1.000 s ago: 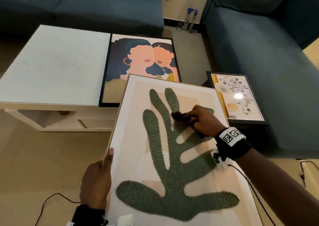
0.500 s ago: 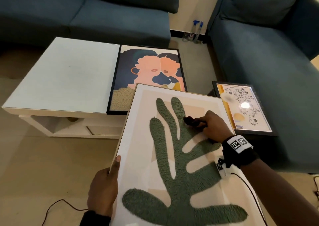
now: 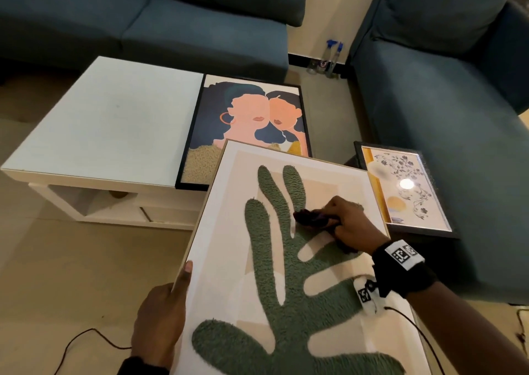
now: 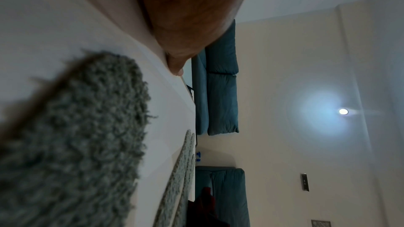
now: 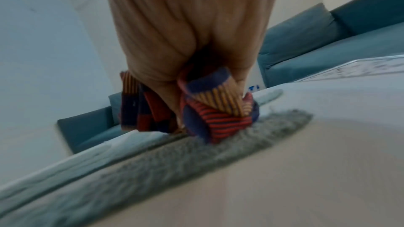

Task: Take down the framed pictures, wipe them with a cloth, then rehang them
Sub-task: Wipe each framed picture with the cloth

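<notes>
A large light-framed picture with a tufted green leaf shape lies tilted in front of me. My left hand grips its left edge, thumb on the front face. My right hand clutches a bunched red, blue and orange striped cloth and presses it on the green tufts near the picture's upper middle. In the right wrist view the cloth sits wadded under my fingers against the tufted leaf. In the left wrist view my thumb lies along the frame edge beside the green tuft.
A black-framed portrait of two faces rests on the white coffee table. A smaller floral picture lies by the blue sofa at right. Another blue sofa stands behind. Spray bottles are in the corner. A cable runs across the floor.
My right hand has slid the cloth slightly right and down over the green tufts. The left hand keeps its grip on the frame edge. The head view has shifted.
</notes>
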